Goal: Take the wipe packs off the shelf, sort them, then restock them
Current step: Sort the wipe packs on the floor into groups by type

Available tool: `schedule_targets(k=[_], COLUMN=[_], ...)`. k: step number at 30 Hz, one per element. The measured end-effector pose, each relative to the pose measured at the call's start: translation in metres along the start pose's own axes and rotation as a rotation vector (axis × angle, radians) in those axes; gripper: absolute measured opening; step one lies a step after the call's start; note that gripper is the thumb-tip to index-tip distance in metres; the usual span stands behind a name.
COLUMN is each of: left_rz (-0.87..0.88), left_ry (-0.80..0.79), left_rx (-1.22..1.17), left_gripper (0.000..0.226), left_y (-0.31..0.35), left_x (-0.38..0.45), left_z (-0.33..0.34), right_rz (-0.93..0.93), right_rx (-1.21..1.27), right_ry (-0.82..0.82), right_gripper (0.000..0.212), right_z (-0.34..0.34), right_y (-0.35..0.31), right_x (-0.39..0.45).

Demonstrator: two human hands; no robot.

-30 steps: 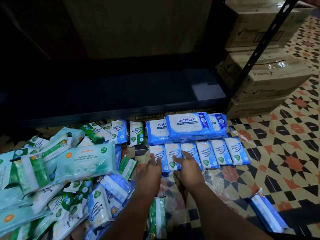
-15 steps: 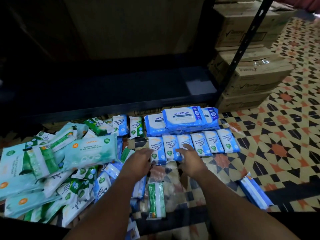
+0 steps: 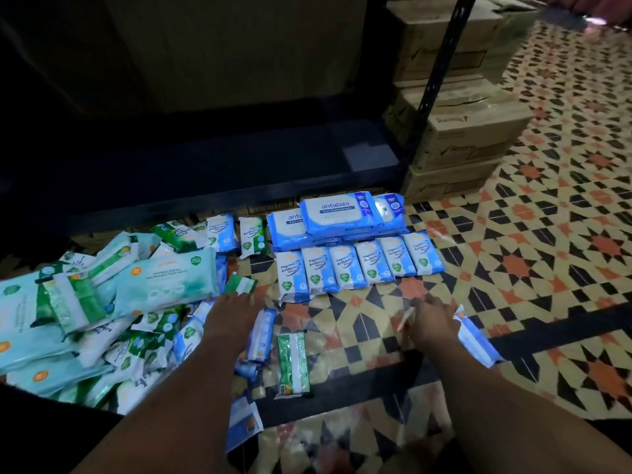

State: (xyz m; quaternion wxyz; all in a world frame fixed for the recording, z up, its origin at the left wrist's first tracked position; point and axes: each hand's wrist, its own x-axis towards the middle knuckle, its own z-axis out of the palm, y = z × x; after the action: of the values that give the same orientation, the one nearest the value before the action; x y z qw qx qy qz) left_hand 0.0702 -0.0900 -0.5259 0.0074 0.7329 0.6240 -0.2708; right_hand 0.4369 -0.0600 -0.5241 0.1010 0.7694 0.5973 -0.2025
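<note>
Both hands have left the row of small blue-and-white wipe packs [image 3: 359,268]; left hand [image 3: 229,319] flat on the unsorted pile [image 3: 102,302], right hand [image 3: 432,323] reaching a blue pack [image 3: 475,340], grip unclear; a careless sweep could scatter the row.

The wipe packs [image 3: 359,265] are wrapped in thin plastic that looks shiny and a bit crinkled. Smooth, glossy plastic is also seen on the big blue packs [image 3: 337,217] and the pale green pack [image 3: 167,285]. The floor [image 3: 547,254] is laid with patterned tiles, smooth and slightly shiny. The shelf [image 3: 205,172] is made of dark metal with a dull finish. The boxes [image 3: 468,138] are made of brown cardboard, matt, with shiny tape on top.
</note>
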Motion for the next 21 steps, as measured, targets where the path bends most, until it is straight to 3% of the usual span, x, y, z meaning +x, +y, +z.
schedule_targets(k=[7, 10, 12, 17, 21], left_rz=[-0.009, 0.020, 0.027, 0.066, 0.108], left_ry=[-0.028, -0.019, 0.013, 0.197, 0.321], left_rx=[-0.107, -0.291, -0.425, -0.569, -0.571], left_gripper=[0.063, 0.043, 0.018, 0.030, 0.044], left_y=[0.002, 0.008, 0.018, 0.044, 0.060], left_x=[0.029, 0.039, 0.043, 0.046, 0.039], left_z=[-0.017, -0.029, -0.035, -0.035, -0.039], right_rz=[0.213, 0.217, 0.211, 0.153, 0.090], right_rx=[0.090, 0.070, 0.035, -0.010, 0.094], right_ry=[-0.047, -0.042, -0.033, -0.058, -0.084], right_gripper=[0.048, 0.049, 0.050, 0.063, 0.070], right_z=[0.015, 0.018, 0.017, 0.016, 0.020], right_y=[0.059, 0.063, 0.059, 0.040, 0.021], right_x=[-0.006, -0.003, 0.001, -0.001, -0.005])
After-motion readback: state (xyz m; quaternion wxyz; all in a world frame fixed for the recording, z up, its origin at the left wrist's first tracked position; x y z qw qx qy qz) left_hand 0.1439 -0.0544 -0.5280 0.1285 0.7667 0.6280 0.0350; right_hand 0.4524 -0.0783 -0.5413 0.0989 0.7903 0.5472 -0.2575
